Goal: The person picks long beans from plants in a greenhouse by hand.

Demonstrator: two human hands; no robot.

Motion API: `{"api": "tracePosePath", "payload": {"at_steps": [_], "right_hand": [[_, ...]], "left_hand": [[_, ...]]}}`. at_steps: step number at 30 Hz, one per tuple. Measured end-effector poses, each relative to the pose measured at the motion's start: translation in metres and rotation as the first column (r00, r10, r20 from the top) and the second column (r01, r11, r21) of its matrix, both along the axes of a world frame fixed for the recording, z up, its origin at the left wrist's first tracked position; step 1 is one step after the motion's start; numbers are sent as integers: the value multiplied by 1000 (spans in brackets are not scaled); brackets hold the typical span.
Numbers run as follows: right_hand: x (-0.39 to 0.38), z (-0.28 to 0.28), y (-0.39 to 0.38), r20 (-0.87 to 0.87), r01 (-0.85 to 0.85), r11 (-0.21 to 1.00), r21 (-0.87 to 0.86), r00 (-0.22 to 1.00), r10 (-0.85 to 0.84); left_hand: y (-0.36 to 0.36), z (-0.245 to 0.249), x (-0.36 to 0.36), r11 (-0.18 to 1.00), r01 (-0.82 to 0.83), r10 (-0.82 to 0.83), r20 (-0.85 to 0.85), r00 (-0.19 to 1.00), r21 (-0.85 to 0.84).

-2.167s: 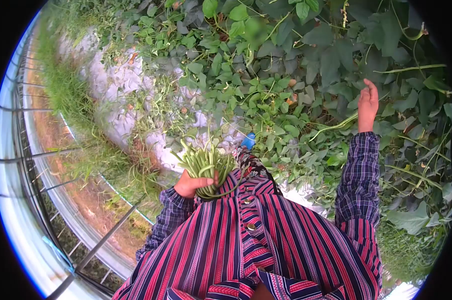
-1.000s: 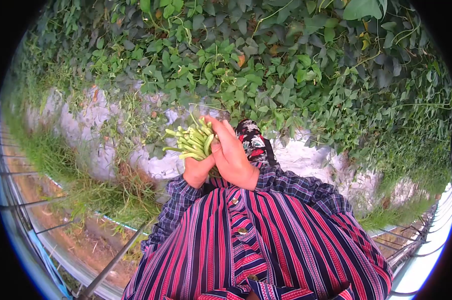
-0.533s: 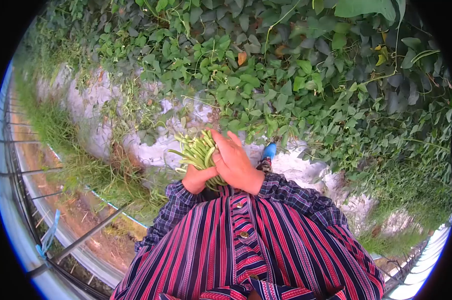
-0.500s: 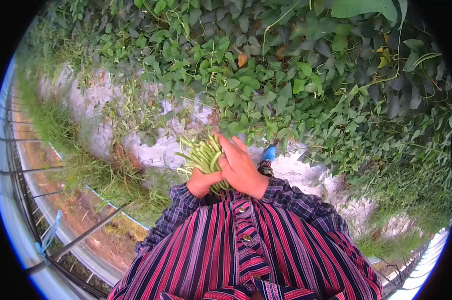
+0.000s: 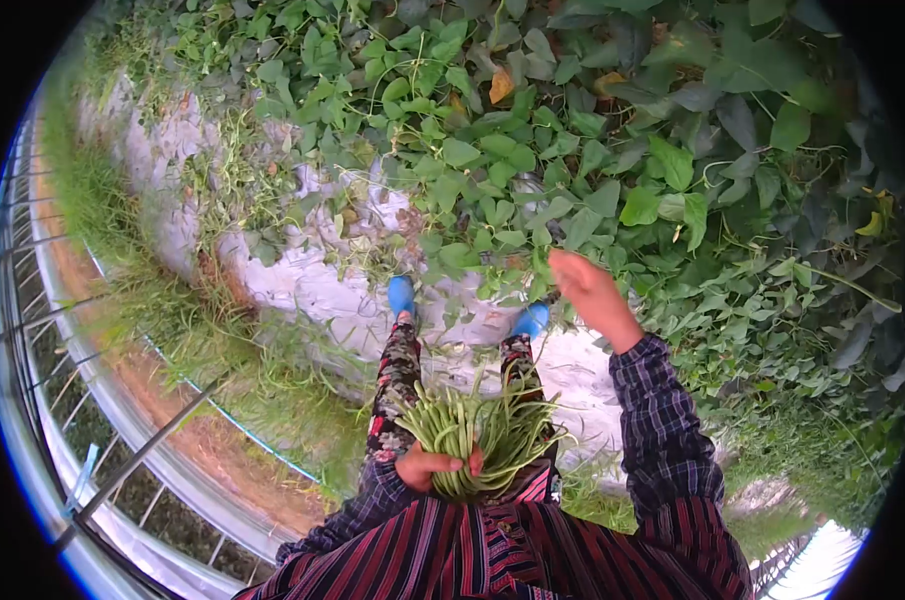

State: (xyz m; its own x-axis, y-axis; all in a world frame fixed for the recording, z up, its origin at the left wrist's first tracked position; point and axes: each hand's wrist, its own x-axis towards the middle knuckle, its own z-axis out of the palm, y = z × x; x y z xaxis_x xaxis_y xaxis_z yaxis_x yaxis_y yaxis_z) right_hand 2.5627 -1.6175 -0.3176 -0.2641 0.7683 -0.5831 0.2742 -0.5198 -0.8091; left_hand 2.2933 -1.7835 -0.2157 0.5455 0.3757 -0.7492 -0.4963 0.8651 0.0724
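Note:
Against the front of my body, my left hand (image 5: 430,467) is wrapped round a thick bunch of long green beans (image 5: 477,430), whose ends fan out to the right. My right hand (image 5: 590,290) is off the bunch, stretched forward at the edge of the leafy vines (image 5: 662,190). It is somewhat blurred, and how its fingers are set, or whether anything is between them, does not show clearly.
Pale ground sheeting (image 5: 302,275) runs between the vines and a strip of grass (image 5: 187,320). My blue shoes (image 5: 401,294) stand on the sheeting. Metal poles and a frame (image 5: 152,460) curve along the left side.
My right hand has left the bunch and moved forward and right towards the vines. My left hand has come down closer to my body with the beans. Both legs now show.

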Motion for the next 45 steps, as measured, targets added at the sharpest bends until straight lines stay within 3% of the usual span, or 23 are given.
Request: {"api": "tracePosePath", "payload": {"at_steps": [1,3,6,8,11,14,15,17,19,20,23,24,26,27,28,30,31,32,34,36,38,43,45], "right_hand": [[16,-40,17,107,86,993,80,990,-94],[52,-123,49,366,-53,957,286,929,-58],[79,-214,91,515,-161,936,313,857,-25],[84,-263,113,711,-311,915,259,703,38],[76,-313,134,836,-523,798,300,548,45],[58,-358,132,845,-541,774,328,534,15],[49,-364,125,876,-523,849,75,441,194],[37,-367,94,788,-662,732,-160,360,499],[39,-379,52,767,-734,597,-323,166,620],[47,-377,35,762,-732,595,-332,164,627],[73,-367,21,746,-470,868,-159,519,417],[78,-368,20,744,-471,865,-171,515,427],[84,-372,26,536,-169,982,81,839,100],[89,-382,25,497,-140,981,137,866,55],[102,-399,23,499,-141,981,135,865,55],[121,-421,28,461,-145,979,-142,866,195],[121,-425,31,461,97,950,-295,886,52],[120,-429,32,461,96,951,-294,886,53],[107,-437,33,599,399,916,-49,746,-293],[93,-439,36,564,433,900,-50,756,-332],[81,-439,40,542,10,929,370,810,-224],[67,-394,59,468,283,895,345,775,-425],[64,-368,72,406,266,877,401,806,-430]], "left_hand": [[-6,-12,-5,1000,-5,5,17,1000,-19],[-13,-37,-19,998,-14,15,8,1000,-61],[-26,-67,-45,989,-80,79,-13,997,-126],[-29,-79,-58,975,-114,108,-40,993,-191],[-45,-100,-73,966,-95,92,-26,995,-242],[-59,-122,-83,949,-29,20,-32,999,-315],[-58,-129,-83,946,-1,0,-1,1000,-325],[-52,-135,-83,941,28,-25,13,1000,-338],[-47,-138,-82,939,65,-58,31,998,-339],[-48,-139,-83,935,68,-59,36,998,-347],[-49,-144,-84,933,106,-87,71,994,-345],[-49,-146,-84,934,104,-71,109,992,-341],[-51,-148,-83,936,101,-53,146,988,-338],[-50,-150,-83,934,112,-63,152,986,-339],[-50,-150,-82,932,122,-71,158,985,-342],[-52,-151,-80,930,116,-58,174,983,-349],[-51,-152,-79,929,110,-45,186,982,-354],[-51,-153,-80,930,108,-44,186,982,-352],[-50,-152,-82,931,150,-89,192,977,-334],[-52,-152,-87,915,190,-126,195,973,-357],[-54,-157,-88,922,263,-190,261,946,-284],[-43,-156,-82,939,236,-180,224,958,-251],[-44,-152,-79,937,183,-127,195,972,-298]]}}
